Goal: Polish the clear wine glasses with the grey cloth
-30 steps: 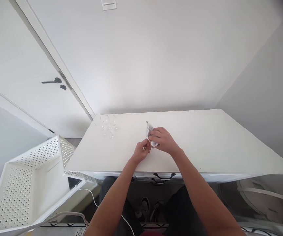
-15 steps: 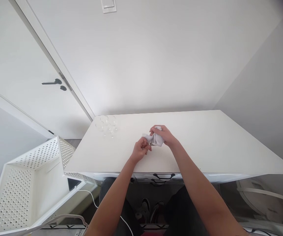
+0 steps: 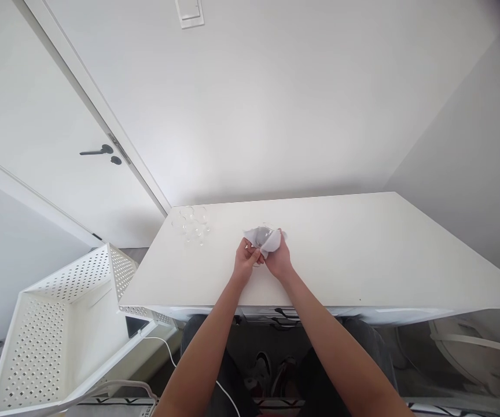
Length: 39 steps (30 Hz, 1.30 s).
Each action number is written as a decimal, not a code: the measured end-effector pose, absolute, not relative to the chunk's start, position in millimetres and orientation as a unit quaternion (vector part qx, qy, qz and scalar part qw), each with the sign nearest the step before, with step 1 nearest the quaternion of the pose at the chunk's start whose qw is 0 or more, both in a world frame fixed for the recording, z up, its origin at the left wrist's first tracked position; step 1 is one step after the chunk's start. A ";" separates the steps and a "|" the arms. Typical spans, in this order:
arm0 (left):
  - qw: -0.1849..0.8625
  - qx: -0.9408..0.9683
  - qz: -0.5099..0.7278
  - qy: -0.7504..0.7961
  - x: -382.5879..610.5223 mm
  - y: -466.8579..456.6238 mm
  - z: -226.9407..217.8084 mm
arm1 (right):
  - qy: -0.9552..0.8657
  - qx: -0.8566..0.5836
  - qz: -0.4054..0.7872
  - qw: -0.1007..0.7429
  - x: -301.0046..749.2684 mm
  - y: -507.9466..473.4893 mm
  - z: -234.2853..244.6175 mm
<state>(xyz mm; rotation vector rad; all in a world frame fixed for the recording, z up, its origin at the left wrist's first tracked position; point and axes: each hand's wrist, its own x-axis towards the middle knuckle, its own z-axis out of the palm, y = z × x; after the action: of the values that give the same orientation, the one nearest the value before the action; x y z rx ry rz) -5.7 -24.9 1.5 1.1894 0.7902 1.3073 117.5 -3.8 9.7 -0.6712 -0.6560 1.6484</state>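
Above the middle of the white cabinet top, a clear stemmed glass point(image 3: 266, 227) is partly wrapped in a pale grey-white cloth point(image 3: 272, 242). The glass's rim shows past the cloth, facing away from me. My left hand point(image 3: 243, 259) is closed, its fingers pinched at the lower part of the glass where the cloth gathers. My right hand point(image 3: 280, 260) curls around the right side of the bowl with the cloth between. Fingers and cloth hide most of the stem.
Several clear stemmed glasses point(image 3: 191, 225) stand at the back left of the cabinet top point(image 3: 363, 249). A white perforated basket point(image 3: 44, 347) is at lower left, near a white cable point(image 3: 165, 343). A wall point(image 3: 276, 98) runs behind; a door point(image 3: 59, 116) is at left.
My right hand has moved from the top of the cloth to the glass's right side. The cloth has opened out, and the glass's bowl now shows.
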 end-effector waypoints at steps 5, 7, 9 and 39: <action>0.540 0.464 0.579 0.397 -2.4 -24.3 -0.7 | -0.435 -0.339 0.616 0.562 113.6 -7.3 2.2; 0.523 0.468 0.581 0.412 -1.4 -23.2 -1.6 | -0.476 -0.345 0.581 0.563 115.5 -5.9 0.7; 0.501 0.472 0.588 0.425 -1.4 -22.3 -2.2 | -0.495 -0.357 0.550 0.570 117.7 -2.8 -1.3; 0.581 0.400 0.611 0.359 -6.0 -18.1 -2.9 | -0.588 -0.427 0.492 0.479 127.7 -14.9 -3.8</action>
<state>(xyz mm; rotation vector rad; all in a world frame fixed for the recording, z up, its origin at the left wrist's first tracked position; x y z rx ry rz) -6.0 -18.1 -2.9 0.9357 0.8389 1.4282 127.7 -14.9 -3.8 -1.0431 -1.4355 1.2013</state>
